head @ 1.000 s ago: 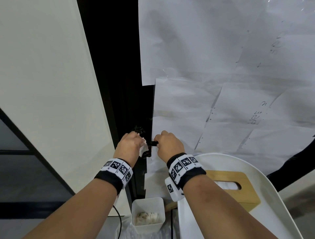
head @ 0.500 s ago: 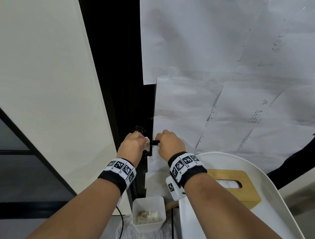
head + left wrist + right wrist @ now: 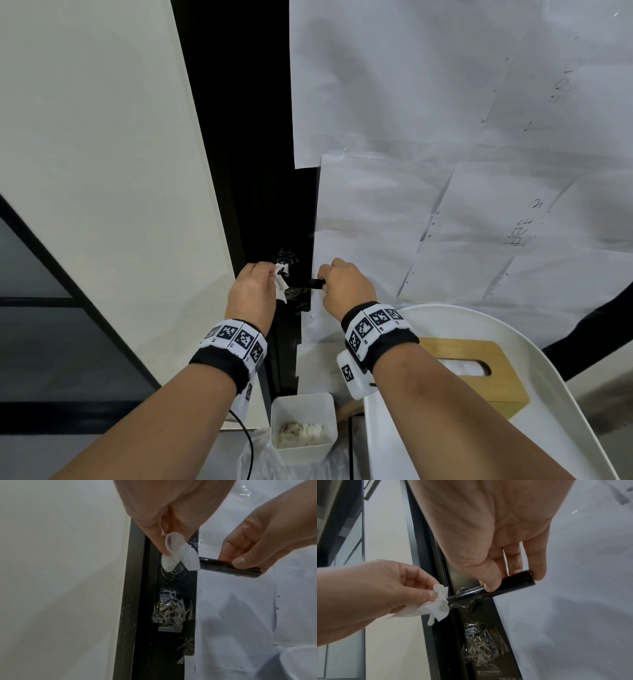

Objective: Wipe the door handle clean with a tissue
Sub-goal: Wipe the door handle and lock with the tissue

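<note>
The black lever door handle (image 3: 310, 283) (image 3: 228, 567) (image 3: 489, 590) sticks out to the right from a dark door edge. My right hand (image 3: 342, 286) (image 3: 243, 559) (image 3: 513, 577) grips the handle's outer end between thumb and fingers. My left hand (image 3: 253, 291) (image 3: 164, 545) (image 3: 412, 588) pinches a crumpled white tissue (image 3: 281, 286) (image 3: 178, 555) (image 3: 439, 605) against the handle's inner end, by the round base plate (image 3: 173, 572).
White paper sheets (image 3: 445, 171) cover the door to the right. A pale wall (image 3: 102, 171) is on the left. Taped crinkled plastic (image 3: 169, 614) sits below the handle. Lower down stand a white bin with used tissues (image 3: 303, 428) and a white tray (image 3: 548, 394) holding a wooden tissue box (image 3: 479, 373).
My left hand with the tissue slid right along the handle toward the right hand, then back left to the handle's inner end. The right hand kept its grip.
</note>
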Demonstrator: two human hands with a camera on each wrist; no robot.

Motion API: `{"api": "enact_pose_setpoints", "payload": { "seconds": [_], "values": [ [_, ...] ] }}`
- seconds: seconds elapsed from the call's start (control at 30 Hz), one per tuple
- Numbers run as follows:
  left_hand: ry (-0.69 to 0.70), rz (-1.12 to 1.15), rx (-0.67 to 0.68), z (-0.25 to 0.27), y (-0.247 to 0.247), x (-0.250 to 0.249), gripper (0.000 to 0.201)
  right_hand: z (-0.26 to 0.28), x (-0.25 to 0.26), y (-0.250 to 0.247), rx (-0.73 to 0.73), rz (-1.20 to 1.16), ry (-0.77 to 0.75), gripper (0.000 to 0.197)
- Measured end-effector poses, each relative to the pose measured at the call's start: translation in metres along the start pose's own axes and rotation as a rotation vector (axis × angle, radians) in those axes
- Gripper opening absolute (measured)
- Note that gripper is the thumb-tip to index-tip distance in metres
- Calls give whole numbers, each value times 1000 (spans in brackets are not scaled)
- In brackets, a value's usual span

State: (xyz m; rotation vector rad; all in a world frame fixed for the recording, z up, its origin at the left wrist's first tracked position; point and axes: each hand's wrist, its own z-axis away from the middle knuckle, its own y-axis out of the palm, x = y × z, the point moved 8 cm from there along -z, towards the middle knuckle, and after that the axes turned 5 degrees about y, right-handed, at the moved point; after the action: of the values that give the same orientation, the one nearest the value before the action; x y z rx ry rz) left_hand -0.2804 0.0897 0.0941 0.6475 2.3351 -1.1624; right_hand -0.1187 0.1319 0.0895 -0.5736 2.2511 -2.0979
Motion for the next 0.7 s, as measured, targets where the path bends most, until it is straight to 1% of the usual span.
{"api": "enact_pose_setpoints", "payload": {
  "seconds": [0.13,0.23,0.37,0.47,0.53,0.63,0.7],
  "values": [
    [-70,13,-6,-3,1,2,11,1,1,0,-3,-1,-4,25],
    [-89,35,-42,-7,-1,2,8,1,1,-1,-7,3,-4,25],
    [-119,46,-30,-13,4,1,5,1,1,-1,-11,0,-7,24],
    [-118,17,40,-18,14,1,12,1,0,0,-8,-9,-4,23],
    [-141,-8,100,-19,20,1,19,1,0,0,-4,-14,-6,23],
    [-170,-7,130,-20,22,3,25,0,0,-2,-3,-7,-13,23],
    [-169,-22,135,-22,22,4,23,0,0,-2,2,-10,-14,23]
  ]
}}
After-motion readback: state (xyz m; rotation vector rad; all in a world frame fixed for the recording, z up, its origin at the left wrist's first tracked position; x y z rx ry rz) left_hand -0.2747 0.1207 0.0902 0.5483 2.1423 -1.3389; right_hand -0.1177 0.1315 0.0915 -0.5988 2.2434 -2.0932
